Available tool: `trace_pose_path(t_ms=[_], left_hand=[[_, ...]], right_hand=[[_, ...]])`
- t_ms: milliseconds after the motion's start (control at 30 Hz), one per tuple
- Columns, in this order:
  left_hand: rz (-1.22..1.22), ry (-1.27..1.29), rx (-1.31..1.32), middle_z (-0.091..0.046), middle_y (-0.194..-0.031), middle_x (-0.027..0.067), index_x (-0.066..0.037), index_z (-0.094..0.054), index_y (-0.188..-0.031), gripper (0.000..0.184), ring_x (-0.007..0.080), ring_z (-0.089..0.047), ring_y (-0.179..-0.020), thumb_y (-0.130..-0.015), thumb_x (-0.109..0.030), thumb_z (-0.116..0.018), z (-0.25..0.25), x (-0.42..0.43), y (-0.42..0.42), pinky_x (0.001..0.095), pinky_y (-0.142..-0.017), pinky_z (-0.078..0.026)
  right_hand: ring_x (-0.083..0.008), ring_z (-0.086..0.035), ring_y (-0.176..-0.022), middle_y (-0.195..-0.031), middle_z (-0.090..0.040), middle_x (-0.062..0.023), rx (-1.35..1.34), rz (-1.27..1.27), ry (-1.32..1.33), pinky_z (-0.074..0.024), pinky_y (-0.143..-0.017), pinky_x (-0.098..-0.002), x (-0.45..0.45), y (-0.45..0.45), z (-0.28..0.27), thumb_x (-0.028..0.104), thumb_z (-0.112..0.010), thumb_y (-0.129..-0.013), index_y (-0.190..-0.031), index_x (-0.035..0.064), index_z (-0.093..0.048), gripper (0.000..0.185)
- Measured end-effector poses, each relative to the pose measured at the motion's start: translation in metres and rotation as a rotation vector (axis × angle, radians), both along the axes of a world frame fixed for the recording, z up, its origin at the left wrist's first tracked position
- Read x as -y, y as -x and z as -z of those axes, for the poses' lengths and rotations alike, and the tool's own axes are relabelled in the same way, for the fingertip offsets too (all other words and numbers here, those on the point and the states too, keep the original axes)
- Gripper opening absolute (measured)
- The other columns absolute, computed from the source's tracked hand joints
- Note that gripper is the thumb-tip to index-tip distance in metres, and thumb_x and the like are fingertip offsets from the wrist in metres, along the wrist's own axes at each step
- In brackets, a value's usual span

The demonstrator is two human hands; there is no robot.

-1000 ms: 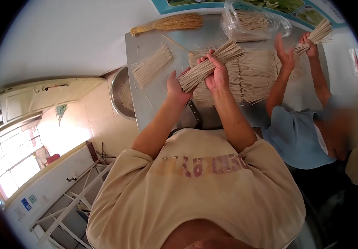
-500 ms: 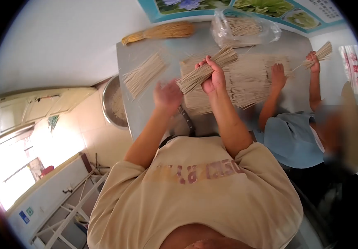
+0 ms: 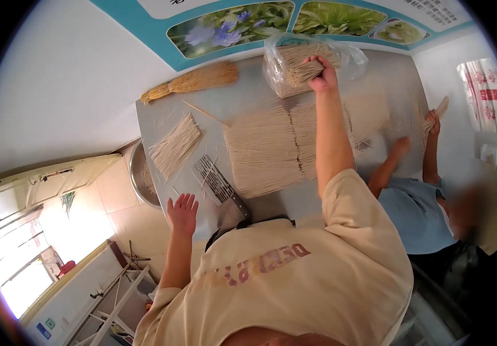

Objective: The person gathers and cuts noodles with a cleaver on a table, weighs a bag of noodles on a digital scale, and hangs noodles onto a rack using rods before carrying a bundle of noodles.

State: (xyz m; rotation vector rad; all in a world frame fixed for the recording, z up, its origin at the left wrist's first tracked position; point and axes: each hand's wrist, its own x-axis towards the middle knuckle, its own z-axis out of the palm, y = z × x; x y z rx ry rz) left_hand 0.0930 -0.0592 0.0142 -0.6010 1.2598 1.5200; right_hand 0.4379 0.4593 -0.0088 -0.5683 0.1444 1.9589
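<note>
My right hand (image 3: 324,79) reaches to the back of the metal table, closed around a bundle of dried noodles (image 3: 303,74). The bundle is over a clear plastic bag (image 3: 271,64) with more noodles in it. My left hand (image 3: 183,213) is held near the table's front left edge, empty, fingers spread. Close to it, a knife (image 3: 220,183) with a wide blade and dark handle lies under a few loose strands. A separate pile of noodles (image 3: 176,144) lies left of the knife. Rows of noodles (image 3: 263,150) cover the middle, partly hidden by my right forearm.
A straw whisk broom (image 3: 196,81) lies along the back wall. A metal bowl (image 3: 139,173) stands beyond the table's left edge. To my right, a person in blue holds a noodle bundle (image 3: 443,106) in one hand; their other hand (image 3: 400,147) is blurred over the table.
My right hand has carried the bundle from mid-table back to the plastic bag. The left hand has left the bundle and drawn back toward me, uncovering the knife.
</note>
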Motion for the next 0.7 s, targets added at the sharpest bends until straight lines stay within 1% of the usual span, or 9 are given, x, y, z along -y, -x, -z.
trace_pose_path(t_ms=[167, 233, 267, 333, 400, 467, 567, 633, 700], left_hand=[[-0.086, 0.017, -0.019, -0.040, -0.145, 0.0173, 0.003, -0.038, -0.139, 0.068, 0.0337, -0.039, -0.137, -0.100, -0.052, -0.040, -0.006, 0.016, -0.007, 0.0486, -0.113, -0.032], [-0.091, 0.029, -0.016, -0.041, -0.145, 0.0171, 0.003, -0.038, -0.139, 0.067, 0.0334, -0.039, -0.137, -0.100, -0.052, -0.040, -0.013, 0.012, -0.014, 0.0482, -0.113, -0.033], [-0.094, 0.042, -0.012, -0.041, -0.144, 0.0169, 0.002, -0.038, -0.138, 0.067, 0.0331, -0.040, -0.136, -0.100, -0.052, -0.040, -0.015, 0.009, -0.017, 0.0479, -0.112, -0.033], [-0.090, 0.034, -0.014, -0.043, -0.143, 0.0165, 0.002, -0.039, -0.137, 0.067, 0.0330, -0.041, -0.136, -0.100, -0.053, -0.040, -0.014, 0.005, -0.020, 0.0477, -0.112, -0.034], [-0.079, 0.030, -0.017, -0.044, -0.142, 0.0161, 0.002, -0.040, -0.137, 0.066, 0.0329, -0.042, -0.135, -0.100, -0.053, -0.041, -0.014, 0.003, -0.023, 0.0476, -0.112, -0.034], [-0.073, 0.001, -0.012, -0.046, -0.140, 0.0154, 0.001, -0.041, -0.135, 0.065, 0.0324, -0.044, -0.133, -0.100, -0.053, -0.040, -0.018, -0.005, -0.024, 0.0469, -0.111, -0.035], [-0.039, -0.016, -0.052, -0.047, -0.139, 0.0149, 0.001, -0.042, -0.135, 0.064, 0.0318, -0.045, -0.132, -0.100, -0.053, -0.040, -0.022, -0.014, -0.023, 0.0462, -0.109, -0.037], [-0.022, -0.018, -0.071, -0.047, -0.138, 0.0148, 0.001, -0.043, -0.134, 0.063, 0.0314, -0.046, -0.131, -0.100, -0.052, -0.040, -0.023, -0.017, -0.021, 0.0461, -0.109, -0.037], [-0.008, -0.025, -0.084, -0.047, -0.138, 0.0147, 0.001, -0.043, -0.134, 0.063, 0.0310, -0.046, -0.130, -0.100, -0.052, -0.040, -0.023, -0.018, -0.019, 0.0460, -0.109, -0.037]], right_hand=[[-0.0330, -0.061, -0.086, -0.085, -0.065, -0.0130, 0.134, 0.059, 0.087, -0.0516, -0.088, -0.0494, -0.077, -0.023, 0.044, 0.009, -0.052, -0.092, -0.086, 0.0007, -0.058, 0.012], [-0.0287, -0.060, -0.081, -0.082, -0.062, -0.0117, 0.348, 0.096, 0.170, -0.0522, -0.084, -0.0481, -0.087, -0.019, 0.054, 0.010, -0.050, -0.094, -0.089, 0.0032, -0.055, 0.009], [-0.0287, -0.060, -0.081, -0.082, -0.062, -0.0117, 0.348, 0.094, 0.171, -0.0522, -0.084, -0.0481, -0.090, -0.014, 0.061, 0.010, -0.050, -0.094, -0.089, 0.0032, -0.055, 0.009], [-0.0279, -0.060, -0.082, -0.085, -0.063, -0.0102, 0.561, 0.089, 0.087, -0.0507, -0.083, -0.0496, -0.097, -0.006, 0.091, 0.011, -0.053, -0.093, -0.094, 0.0044, -0.057, 0.008], [-0.0278, -0.060, -0.083, -0.087, -0.063, -0.0103, 0.590, 0.117, 0.129, -0.0499, -0.082, -0.0497, -0.119, 0.004, 0.129, 0.014, -0.056, -0.092, -0.096, 0.0054, -0.058, 0.009], [-0.0278, -0.060, -0.084, -0.088, -0.064, -0.0104, 0.615, 0.157, 0.174, -0.0492, -0.080, -0.0499, -0.116, 0.013, 0.122, 0.016, -0.059, -0.091, -0.099, 0.0064, -0.059, 0.012], [-0.0266, -0.058, -0.088, -0.096, -0.064, -0.0091, 0.591, 0.267, 0.215, -0.0478, -0.078, -0.0469, -0.083, 0.035, 0.048, 0.020, -0.065, -0.089, -0.102, 0.0074, -0.059, 0.020], [-0.0262, -0.056, -0.089, -0.103, -0.061, -0.0092, 0.406, 0.182, 0.141, -0.0466, -0.077, -0.0437, -0.073, 0.031, 0.027, 0.024, -0.069, -0.088, -0.108, 0.0073, -0.058, 0.029], [-0.0252, -0.057, -0.093, -0.107, -0.060, -0.0101, 0.420, 0.128, 0.126, -0.0473, -0.078, -0.0415, -0.051, 0.016, 0.001, 0.024, -0.067, -0.089, -0.112, 0.0064, -0.057, 0.031]])
